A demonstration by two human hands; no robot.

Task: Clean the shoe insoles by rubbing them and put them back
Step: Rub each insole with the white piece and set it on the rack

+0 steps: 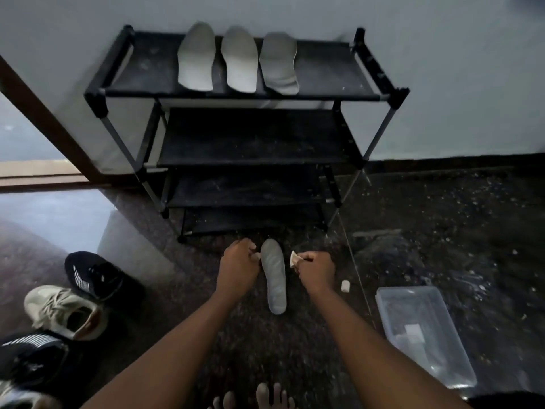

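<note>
The left hand [237, 268] is curled, its fingertips pinching a small pale scrap right at the left edge of a grey insole [274, 276] that lies flat on the floor [442, 216], toe end toward the shoe rack [244, 137]. The right hand [315, 270] is clenched around a small whitish piece [294, 258], held just beside the insole's right edge; whether it touches the insole cannot be told. A small white bit [345, 286] lies on the floor just right of that hand, and a clear plastic box [424, 335] sits farther right. Three more pale insoles [237, 59] lie side by side on the rack's top shelf, against the wall. Near the floor's left side sit a black sneaker [94, 276], a beige sneaker [65, 312] and another black one [32, 358]. Bare toes [265, 397] show at the bottom edge.
</note>
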